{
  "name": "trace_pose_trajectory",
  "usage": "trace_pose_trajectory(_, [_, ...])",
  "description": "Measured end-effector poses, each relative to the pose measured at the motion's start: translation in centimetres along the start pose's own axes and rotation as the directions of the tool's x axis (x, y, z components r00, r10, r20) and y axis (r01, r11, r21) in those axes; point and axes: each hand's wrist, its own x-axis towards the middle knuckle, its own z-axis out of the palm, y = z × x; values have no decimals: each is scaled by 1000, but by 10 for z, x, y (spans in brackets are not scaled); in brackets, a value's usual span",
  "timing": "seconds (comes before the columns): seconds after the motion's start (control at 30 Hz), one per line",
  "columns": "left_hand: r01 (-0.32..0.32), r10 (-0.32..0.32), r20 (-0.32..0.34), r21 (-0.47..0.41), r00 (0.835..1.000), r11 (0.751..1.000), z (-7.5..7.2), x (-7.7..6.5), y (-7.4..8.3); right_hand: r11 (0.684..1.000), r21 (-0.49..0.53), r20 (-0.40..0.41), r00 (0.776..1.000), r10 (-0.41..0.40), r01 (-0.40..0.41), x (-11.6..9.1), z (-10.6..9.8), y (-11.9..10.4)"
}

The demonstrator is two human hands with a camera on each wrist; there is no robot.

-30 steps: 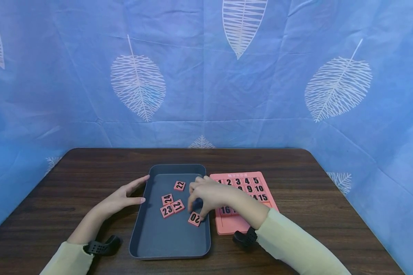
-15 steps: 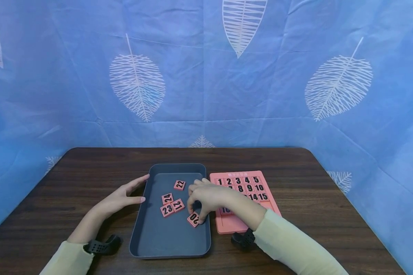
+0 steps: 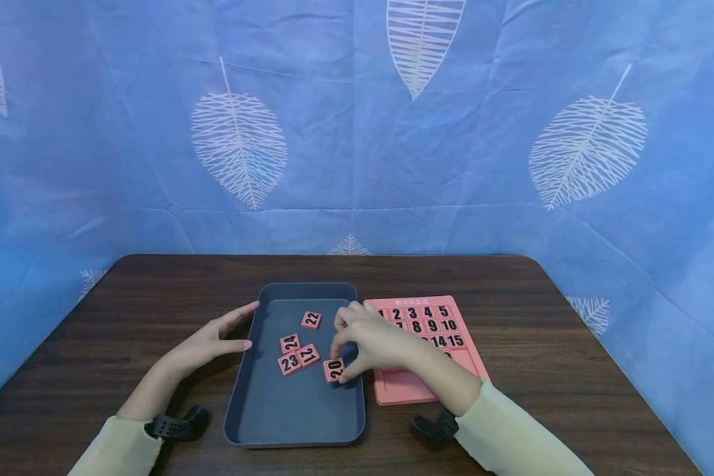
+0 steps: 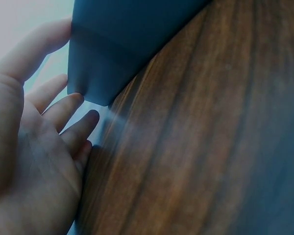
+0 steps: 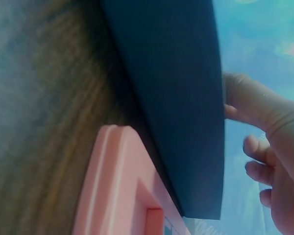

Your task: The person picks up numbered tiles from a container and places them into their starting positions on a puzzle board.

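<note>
My right hand (image 3: 376,340) pinches a pink number tile marked 20 (image 3: 333,370) between thumb and fingers, over the right side of the grey tray (image 3: 297,413). How far the tile is off the tray floor I cannot tell. In the right wrist view the tray's wall hides the tile and the fingertips of the hand (image 5: 279,132). My left hand (image 3: 214,340) has its fingers spread, with fingertips at the tray's left rim. The left wrist view shows that hand (image 4: 39,137) beside the tray's outer wall (image 4: 117,49).
Loose tiles marked 22 (image 3: 311,320), 24 (image 3: 289,343), 23 (image 3: 289,363) and apparently 21 (image 3: 308,355) lie in the tray. A pink number board (image 3: 401,395), partly filled with ordered tiles, lies right of the tray, partly under my right forearm. Dark wooden table (image 3: 541,370) surrounds both.
Tile 20 has turned in my right hand's fingers and shifted slightly away from me, while the hand rose and moved slightly right. My left hand and the other loose tiles stay put.
</note>
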Motion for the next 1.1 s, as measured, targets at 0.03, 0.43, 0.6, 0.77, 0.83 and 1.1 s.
trace_pose_trajectory(0.03, [1,-1,-2,1,1000,1000,0,0,0,1000,-2,-24,1000,9,-9,-4,-1,-1])
trace_pose_trajectory(0.43, [-7,8,11,-4,1000,1000,0,-1,1,979,18,-305,932,197,-201,-52,-12,-5])
trace_pose_trajectory(0.6, [-15,15,22,-3,1000,1000,0,-1,1,955,49,-385,877,287,-292,-75,-13,1])
trace_pose_trajectory(0.77, [-17,17,17,3,1000,1000,1,-2,1,914,42,-428,820,381,-403,-99,-15,9])
trace_pose_trajectory(0.83, [-16,16,17,2,1000,1000,1,-1,1,893,48,-440,793,422,-448,-109,-16,13])
trace_pose_trajectory(1.1, [-15,15,14,1,1000,1000,2,-1,1,792,78,-449,688,570,-605,-142,-14,27])
